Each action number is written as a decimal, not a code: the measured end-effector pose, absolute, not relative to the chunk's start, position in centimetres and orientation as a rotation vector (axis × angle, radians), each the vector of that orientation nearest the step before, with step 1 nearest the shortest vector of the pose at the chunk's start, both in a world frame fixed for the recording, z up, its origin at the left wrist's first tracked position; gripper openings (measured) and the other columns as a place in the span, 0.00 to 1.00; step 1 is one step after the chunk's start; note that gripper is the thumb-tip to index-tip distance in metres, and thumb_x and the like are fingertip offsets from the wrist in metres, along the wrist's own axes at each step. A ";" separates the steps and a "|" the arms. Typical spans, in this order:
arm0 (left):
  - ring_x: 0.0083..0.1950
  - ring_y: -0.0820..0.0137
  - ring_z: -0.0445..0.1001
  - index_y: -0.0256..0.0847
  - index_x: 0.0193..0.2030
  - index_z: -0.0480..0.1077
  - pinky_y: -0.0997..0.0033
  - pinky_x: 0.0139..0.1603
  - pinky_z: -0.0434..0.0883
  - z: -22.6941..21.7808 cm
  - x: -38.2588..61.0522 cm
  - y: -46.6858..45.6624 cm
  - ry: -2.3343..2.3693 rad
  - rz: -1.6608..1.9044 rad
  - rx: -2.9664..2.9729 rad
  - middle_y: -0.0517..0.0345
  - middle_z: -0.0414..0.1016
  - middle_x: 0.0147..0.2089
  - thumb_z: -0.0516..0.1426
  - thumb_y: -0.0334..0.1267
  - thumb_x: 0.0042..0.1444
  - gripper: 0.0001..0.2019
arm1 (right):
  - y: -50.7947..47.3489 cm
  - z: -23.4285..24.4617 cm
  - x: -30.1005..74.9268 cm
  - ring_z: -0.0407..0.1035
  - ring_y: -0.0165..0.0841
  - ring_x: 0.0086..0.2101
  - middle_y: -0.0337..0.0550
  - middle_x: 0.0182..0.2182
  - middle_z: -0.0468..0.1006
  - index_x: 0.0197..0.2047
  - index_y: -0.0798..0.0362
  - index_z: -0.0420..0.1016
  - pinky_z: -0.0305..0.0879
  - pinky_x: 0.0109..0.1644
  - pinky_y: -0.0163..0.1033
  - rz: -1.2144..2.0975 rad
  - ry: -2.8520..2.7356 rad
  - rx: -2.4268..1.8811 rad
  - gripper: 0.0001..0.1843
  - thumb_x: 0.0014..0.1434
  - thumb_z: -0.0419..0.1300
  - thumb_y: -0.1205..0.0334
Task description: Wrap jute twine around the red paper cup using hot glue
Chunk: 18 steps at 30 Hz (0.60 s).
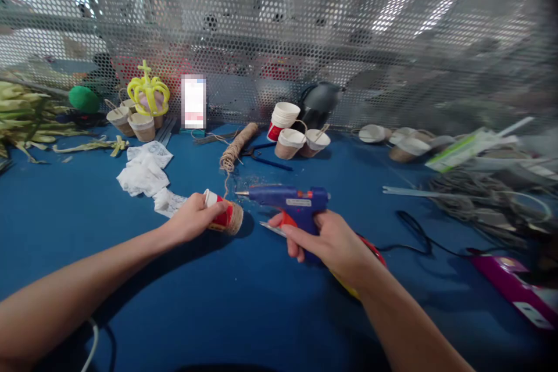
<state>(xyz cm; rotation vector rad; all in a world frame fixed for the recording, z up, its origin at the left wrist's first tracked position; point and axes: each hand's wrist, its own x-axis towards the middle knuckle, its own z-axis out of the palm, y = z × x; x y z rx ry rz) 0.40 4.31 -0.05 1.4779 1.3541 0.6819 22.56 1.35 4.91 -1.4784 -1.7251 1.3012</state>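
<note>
Glue gun (pixel 301 216), label (pixel 299 203) too small to be read, is gripped by right hand (pixel 331 241), nozzle (pixel 242 193) pointed left toward paper cup (pixel 224 220), held mid-worktop (pixel 192 296) by left hand (pixel 194 219), long axis left-right, rim left.

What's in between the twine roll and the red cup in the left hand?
A thin strand of twine runs from the twine roll toward the red cup, over the blue table, in the head view.
</note>
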 end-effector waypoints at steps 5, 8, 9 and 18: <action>0.20 0.77 0.50 0.37 0.19 0.61 0.76 0.20 0.49 0.2 0.5 4.3 1.289 0.701 1.408 0.65 0.54 0.17 0.51 0.45 0.48 0.15 | 1.0 4.9 22.5 0.61 0.25 0.15 0.34 0.13 0.67 0.31 0.54 0.70 0.61 0.20 0.31 1.318 -1.735 -1.505 0.08 0.50 0.56 0.59; 0.19 0.76 0.52 0.36 0.21 0.65 0.76 0.20 0.49 0.2 0.4 4.4 1.284 0.700 1.373 0.64 0.57 0.17 0.51 0.45 0.48 0.14 | 0.8 4.8 22.2 0.58 0.25 0.13 0.32 0.10 0.62 0.25 0.53 0.68 0.58 0.17 0.31 1.226 -1.787 -1.597 0.09 0.49 0.57 0.57; 0.19 0.76 0.52 0.35 0.21 0.66 0.76 0.20 0.49 0.2 0.4 4.5 1.289 0.705 1.369 0.63 0.58 0.17 0.51 0.45 0.47 0.14 | 0.7 4.8 22.1 0.57 0.25 0.12 0.31 0.09 0.61 0.23 0.53 0.68 0.57 0.16 0.31 1.182 -1.814 -1.632 0.10 0.49 0.57 0.56; 0.21 0.74 0.60 0.32 0.31 0.73 0.76 0.20 0.54 0.3 0.3 4.5 1.317 0.653 1.429 0.58 0.69 0.21 0.51 0.47 0.48 0.19 | 0.4 3.7 21.8 0.67 0.31 0.23 0.39 0.21 0.74 0.26 0.53 0.70 0.66 0.29 0.35 0.798 -2.043 -1.524 0.08 0.50 0.57 0.58</action>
